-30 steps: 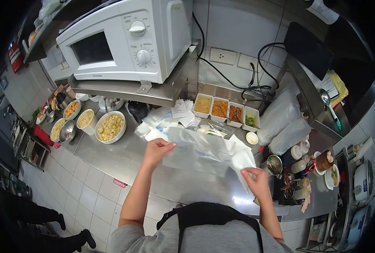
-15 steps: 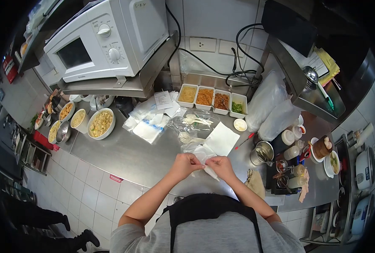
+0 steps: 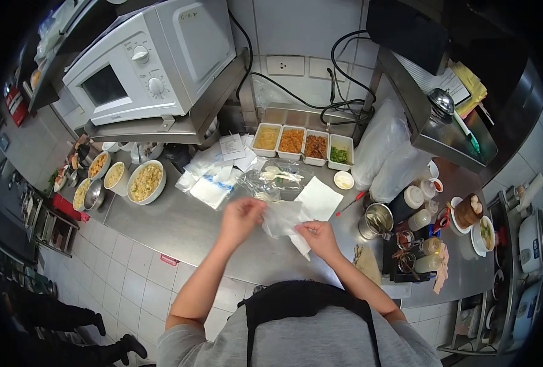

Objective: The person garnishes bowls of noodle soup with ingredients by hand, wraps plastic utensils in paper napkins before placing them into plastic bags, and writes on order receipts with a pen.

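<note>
1. Between eleven and twelve o'clock, close to the body, the left hand (image 3: 238,222) and right hand (image 3: 320,239) appear to pinch a thin plastic bag (image 3: 283,218), fingers narrow.
2. From here, I reckon uneven pulling could tear the film, or a loose edge could catch the white napkin (image 3: 320,199) just beyond at twelve.
3. Below spreads the steel counter (image 3: 189,227); food tubs (image 3: 315,162) line its back at twelve.
4. Farther off stand a microwave (image 3: 201,61) at eleven and the tiled wall (image 3: 308,30) at twelve.
</note>
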A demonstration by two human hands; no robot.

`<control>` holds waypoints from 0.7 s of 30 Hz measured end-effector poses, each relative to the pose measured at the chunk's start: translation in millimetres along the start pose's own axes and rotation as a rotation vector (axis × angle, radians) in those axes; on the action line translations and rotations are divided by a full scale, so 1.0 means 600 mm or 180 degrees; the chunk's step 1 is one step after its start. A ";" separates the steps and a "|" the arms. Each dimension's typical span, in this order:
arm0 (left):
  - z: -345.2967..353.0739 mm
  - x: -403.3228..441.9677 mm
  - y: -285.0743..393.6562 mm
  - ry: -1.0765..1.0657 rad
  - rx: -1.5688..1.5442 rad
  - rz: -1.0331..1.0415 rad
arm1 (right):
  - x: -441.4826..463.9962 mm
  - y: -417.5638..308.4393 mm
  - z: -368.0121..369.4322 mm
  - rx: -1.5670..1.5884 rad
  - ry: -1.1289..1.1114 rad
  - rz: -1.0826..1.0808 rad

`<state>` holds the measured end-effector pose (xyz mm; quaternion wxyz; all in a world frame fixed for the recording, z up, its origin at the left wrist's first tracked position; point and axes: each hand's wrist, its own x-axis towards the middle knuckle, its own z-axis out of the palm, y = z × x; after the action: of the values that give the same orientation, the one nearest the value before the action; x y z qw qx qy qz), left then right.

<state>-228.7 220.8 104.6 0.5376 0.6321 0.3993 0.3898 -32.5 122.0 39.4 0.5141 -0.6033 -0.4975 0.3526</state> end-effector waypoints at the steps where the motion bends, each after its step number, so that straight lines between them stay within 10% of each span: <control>1: -0.009 -0.002 0.031 0.0108 0.0354 0.0276 | 0.002 -0.009 0.004 0.0050 -0.0005 -0.0046; 6: 0.006 -0.078 0.176 0.0010 0.1642 0.1476 | -0.006 -0.084 0.019 0.0234 -0.0019 -0.0658; 13: 0.067 -0.078 0.030 -0.0741 0.2734 0.1704 | -0.025 0.016 -0.044 -0.1024 0.0144 -0.0311; 21: 0.111 -0.060 -0.055 -0.1444 0.4466 0.0854 | -0.090 0.025 -0.085 -0.0197 -0.0518 -0.0175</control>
<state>-183.4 166.5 61.6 0.0253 0.9347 0.3530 -0.0340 5.3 56.8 31.8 0.4626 -0.5743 -0.5647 0.3706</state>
